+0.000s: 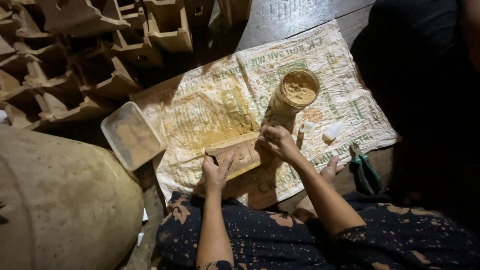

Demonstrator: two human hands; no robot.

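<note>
A small flat wooden piece [239, 152] lies on a stained printed sack [210, 110] spread on the floor. My left hand [216, 172] rests on its near left corner with fingers spread. At its right end my right hand [276, 141] has the fingers bunched together, pressing down; what is between them I cannot tell. Just beyond that hand stands a clear jar [295, 92] full of tan powder.
A clear lidded plastic box [132, 134] sits at the sack's left edge. Stacked wooden box parts [95, 55] fill the upper left. A large pale drum [60, 200] is at lower left. Green-handled pliers [365, 172] and two small white pieces [331, 132] lie at right.
</note>
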